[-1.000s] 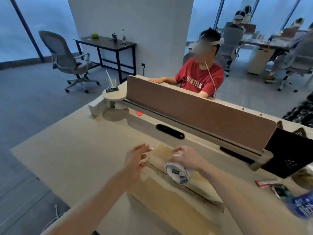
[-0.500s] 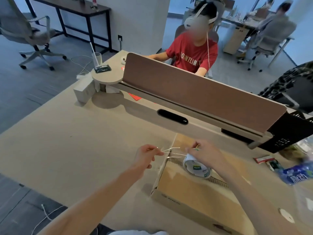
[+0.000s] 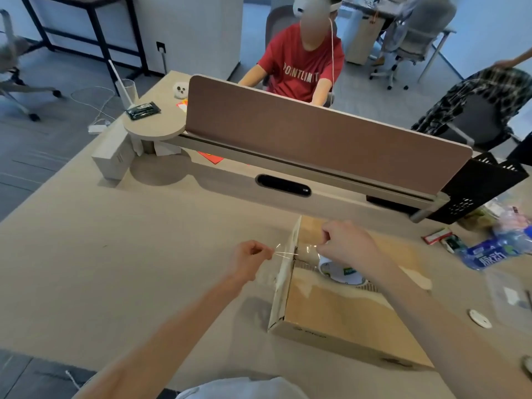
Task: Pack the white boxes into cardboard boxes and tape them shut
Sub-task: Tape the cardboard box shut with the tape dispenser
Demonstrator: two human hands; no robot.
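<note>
Pinching the tape end [image 3: 281,254] off the cardboard box [image 3: 345,315]'s left edge, the left hand [image 3: 251,257] is risking wrinkles if the right hand [image 3: 347,244], gripping the roll [image 3: 341,273], slackens.

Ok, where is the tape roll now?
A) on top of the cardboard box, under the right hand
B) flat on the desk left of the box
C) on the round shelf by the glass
A: the tape roll sits on the cardboard box, gripped by the right hand; the left hand pinches the pulled-out strip.
</note>
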